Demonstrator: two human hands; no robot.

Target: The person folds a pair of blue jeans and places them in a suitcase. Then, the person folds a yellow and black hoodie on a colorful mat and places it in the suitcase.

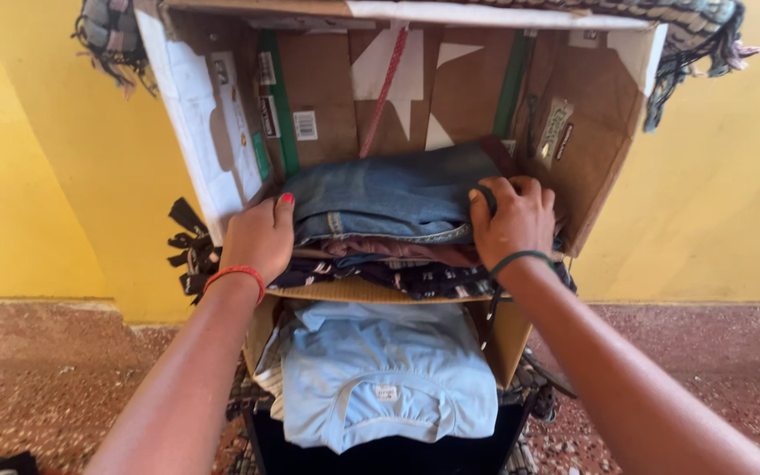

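Observation:
A cardboard box (591, 149) lies on its side like a shelf, its opening toward me. Inside it is a stack of folded clothes topped by folded blue jeans (389, 193). My left hand (261, 236) presses flat against the left side of the stack, thumb on the jeans. The fingers of my right hand (512, 220) curl over the jeans' right edge, gripping them. Under the jeans lie a brownish garment (398, 250) and a dark patterned cloth (415, 280). Below the box's cardboard floor, a light blue shirt (380, 378) rests on a lower pile.
A checked fringed cloth (697, 35) drapes over the box's top. Dark strips of fabric (188, 246) hang at the box's left. Yellow walls (46, 158) stand behind, and a reddish speckled floor (46, 369) runs on both sides.

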